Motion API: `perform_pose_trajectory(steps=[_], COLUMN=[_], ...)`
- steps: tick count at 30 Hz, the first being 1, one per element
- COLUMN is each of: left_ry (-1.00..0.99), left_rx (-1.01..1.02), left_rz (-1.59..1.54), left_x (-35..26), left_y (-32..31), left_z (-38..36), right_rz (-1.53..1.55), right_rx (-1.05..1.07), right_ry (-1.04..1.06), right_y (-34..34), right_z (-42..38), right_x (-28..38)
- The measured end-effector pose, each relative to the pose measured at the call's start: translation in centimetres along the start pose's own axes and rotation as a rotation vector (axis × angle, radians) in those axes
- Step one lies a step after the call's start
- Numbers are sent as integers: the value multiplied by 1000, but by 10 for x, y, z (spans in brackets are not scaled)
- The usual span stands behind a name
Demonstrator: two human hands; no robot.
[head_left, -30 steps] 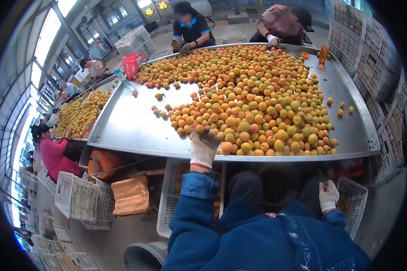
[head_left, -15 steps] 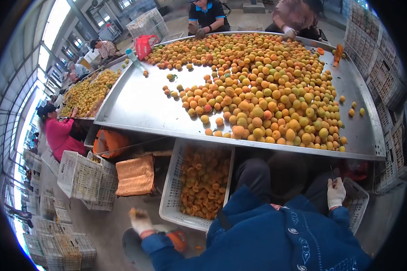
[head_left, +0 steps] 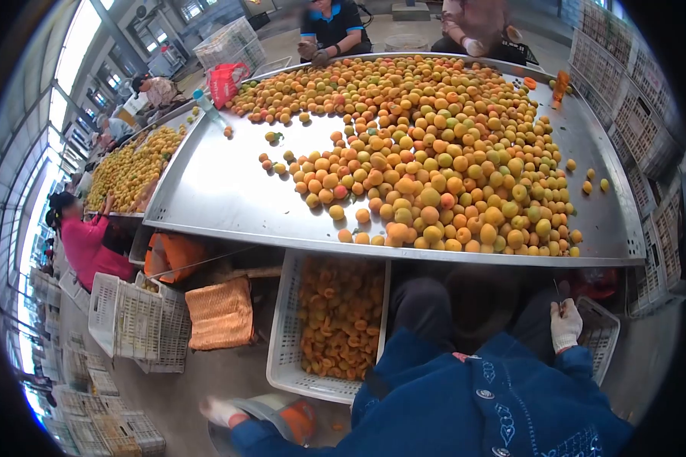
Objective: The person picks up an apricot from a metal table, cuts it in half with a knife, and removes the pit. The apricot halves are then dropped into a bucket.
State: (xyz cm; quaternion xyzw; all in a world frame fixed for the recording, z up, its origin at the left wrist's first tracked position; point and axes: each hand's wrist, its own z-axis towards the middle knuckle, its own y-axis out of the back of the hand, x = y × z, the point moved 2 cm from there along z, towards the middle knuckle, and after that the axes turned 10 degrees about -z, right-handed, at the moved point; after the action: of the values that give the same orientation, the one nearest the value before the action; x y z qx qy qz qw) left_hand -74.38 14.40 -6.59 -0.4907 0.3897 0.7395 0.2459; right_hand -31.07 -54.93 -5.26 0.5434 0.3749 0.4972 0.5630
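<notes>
My left hand (head_left: 222, 412), in a white glove and blurred by motion, is low on the left beside a grey round container (head_left: 263, 407) with something orange at its side. Its fingers are too smeared to read. On the right, my gloved right hand (head_left: 565, 326) is closed around a small knife (head_left: 557, 289), whose thin blade points up, over my knee. Between my hands, a white crate (head_left: 276, 335) holds halved apricots (head_left: 339, 320). Whole apricots (head_left: 434, 167) are heaped on the metal table (head_left: 229, 190) in front of me.
A woven pad (head_left: 219, 314) and white crates (head_left: 126, 316) are to the left. Another crate (head_left: 601, 335) stands by my right hand; stacked crates (head_left: 625, 99) line the right side. Two people (head_left: 331, 30) sit across the table. A bottle (head_left: 207, 105) and red bag (head_left: 225, 82) lie at its left corner.
My left hand has moved down and slightly left, to the side of the grey container; an orange bit at its fingertips no longer shows. My right hand stays put with the knife.
</notes>
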Motion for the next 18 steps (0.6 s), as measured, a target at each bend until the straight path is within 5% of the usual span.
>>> perform_pose_trajectory(steps=[8,13,15,18], left_ry=[-238,-489,-837,-870], left_rx=[743,1071,1067,1162], left_rz=[-582,-463,-220,-27], left_x=[-190,-251,-270,-278], left_y=[-266,-397,-428,-482], left_z=[-112,-221,-252,-277], right_rz=[135,117,117,64], right_rx=[-67,-97,-85,-88], right_ry=[1,17,17,-1], right_y=[-16,-18,-18,-11], right_z=[2,4,7,14], right_x=[-7,-1,4,14])
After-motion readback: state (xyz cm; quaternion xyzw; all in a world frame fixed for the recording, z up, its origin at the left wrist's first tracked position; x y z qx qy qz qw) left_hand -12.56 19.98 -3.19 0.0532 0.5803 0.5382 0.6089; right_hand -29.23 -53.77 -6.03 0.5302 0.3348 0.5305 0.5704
